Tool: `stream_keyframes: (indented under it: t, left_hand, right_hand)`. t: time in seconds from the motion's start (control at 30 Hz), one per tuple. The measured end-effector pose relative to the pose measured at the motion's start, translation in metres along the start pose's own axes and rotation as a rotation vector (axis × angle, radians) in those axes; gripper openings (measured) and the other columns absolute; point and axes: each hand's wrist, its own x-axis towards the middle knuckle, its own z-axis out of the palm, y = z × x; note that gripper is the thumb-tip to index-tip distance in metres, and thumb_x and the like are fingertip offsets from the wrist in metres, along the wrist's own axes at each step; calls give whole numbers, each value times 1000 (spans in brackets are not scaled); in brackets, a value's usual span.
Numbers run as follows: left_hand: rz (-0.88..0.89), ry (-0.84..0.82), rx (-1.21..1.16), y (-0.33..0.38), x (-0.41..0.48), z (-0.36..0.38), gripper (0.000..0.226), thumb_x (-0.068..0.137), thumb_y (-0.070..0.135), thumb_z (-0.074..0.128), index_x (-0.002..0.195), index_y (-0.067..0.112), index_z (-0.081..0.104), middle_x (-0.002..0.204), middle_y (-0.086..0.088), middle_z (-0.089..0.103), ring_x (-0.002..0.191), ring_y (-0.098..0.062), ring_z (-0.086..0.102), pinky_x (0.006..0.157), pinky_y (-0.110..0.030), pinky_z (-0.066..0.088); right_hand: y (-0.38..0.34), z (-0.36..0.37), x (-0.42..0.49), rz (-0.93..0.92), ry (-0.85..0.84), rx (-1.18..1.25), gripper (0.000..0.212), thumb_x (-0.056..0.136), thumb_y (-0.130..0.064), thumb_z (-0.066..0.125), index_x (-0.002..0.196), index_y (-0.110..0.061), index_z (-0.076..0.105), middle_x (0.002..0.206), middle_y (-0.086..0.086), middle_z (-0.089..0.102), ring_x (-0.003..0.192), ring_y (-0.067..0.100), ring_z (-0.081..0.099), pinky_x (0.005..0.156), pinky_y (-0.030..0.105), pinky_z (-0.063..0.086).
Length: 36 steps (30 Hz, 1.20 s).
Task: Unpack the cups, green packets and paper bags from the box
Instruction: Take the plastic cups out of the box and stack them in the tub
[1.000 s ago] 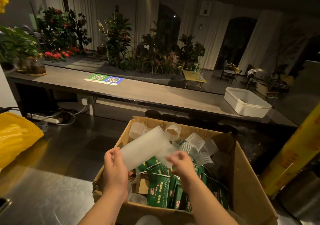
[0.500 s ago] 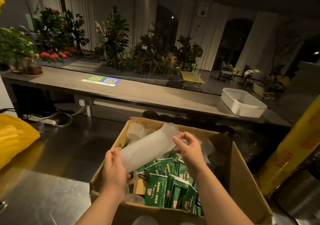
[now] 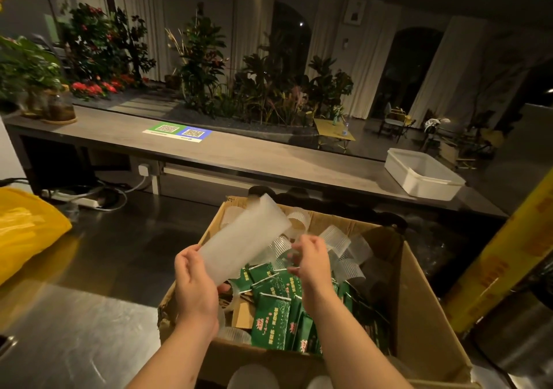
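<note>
The left hand (image 3: 194,287) comes in with the forearm angled up, thumb and fingers wrapped round the near end of one stack of cups (image 3: 245,239), which slants up and away over the single open box (image 3: 419,313). The right hand (image 3: 312,264), just beside it, curls its fingers at something clear; whether they pinch it cannot be told. Under both hands stand at least five green packets (image 3: 273,319); beyond the right hand lie about six loose cups (image 3: 338,239).

White tub (image 3: 419,186) sitting on the long counter (image 3: 269,164), well apart from a QR-code sheet (image 3: 177,132); yellow bag (image 3: 27,233) lying at left; plants (image 3: 203,59) standing behind.
</note>
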Motion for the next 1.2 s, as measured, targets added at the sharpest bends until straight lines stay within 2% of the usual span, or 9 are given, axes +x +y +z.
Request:
stream_keyframes:
  t: [0.13,0.23,0.33,0.47,0.6,0.73,0.93,1.07,1.2]
  left_hand:
    - [35,93,-66,1,-2,1,34,108,53,27,127,30,45,125,-8,50,102,-30,60,63,-36,55]
    - [51,104,-58,2,-4,0,32,108,53,27,127,35,44,126,-7,50,104,-26,59,69,-37,57]
    - [57,98,-32,0,-5,0,33,108,52,27,130,34,44,126,-6,49,104,-25,59,71,-38,58]
    - [65,93,-6,2,-7,0,30,108,51,27,128,34,43,124,-4,48,102,-23,59,73,-38,59]
    - [43,97,-6,3,-6,0,31,108,54,27,126,35,44,124,-6,49,105,-28,59,75,-43,60]
    - [28,95,-28,7,-8,-1,32,108,53,27,125,32,45,121,-7,50,101,-29,60,67,-39,58]
    - [-7,37,3,5,-3,-1,32,109,49,30,125,28,49,120,-7,48,98,-26,58,63,-34,54]
    - [-92,-104,23,6,-3,3,27,110,43,36,117,26,55,115,-5,51,98,-28,58,63,-32,49]
    - [-98,-198,85,6,-6,4,26,109,42,38,109,29,59,115,-5,52,100,-28,58,64,-32,50]
  right_hand:
    - [34,29,-8,65,-409,-638,17,99,-25,64,115,-18,64,113,2,68,90,18,67,76,28,57]
    - [52,60,-13,23,-670,-963,52,90,-29,77,137,-18,59,131,6,66,99,18,64,95,34,53]
    - [60,81,-8,-164,-639,-1272,61,88,-23,77,143,-28,51,137,0,63,121,24,61,107,37,48]
    - [70,90,6,-15,-572,-1334,52,87,-22,78,137,-25,62,128,5,68,117,28,65,105,37,50]
    - [69,82,3,8,-464,-1239,29,92,-9,67,121,-14,72,123,10,69,111,28,66,100,33,52]
    - [53,49,12,103,-164,-749,13,98,-8,50,98,-17,58,107,5,67,88,20,66,71,31,54]
    - [35,-40,25,187,-2,-223,16,103,-5,46,114,-6,58,96,11,67,53,12,54,44,22,39]
    - [14,-79,20,240,-62,313,6,101,-9,55,103,-5,59,63,0,53,48,7,40,44,17,31]
    - [1,-82,17,171,-196,147,17,99,1,47,102,-3,63,61,1,49,47,8,32,45,20,23]
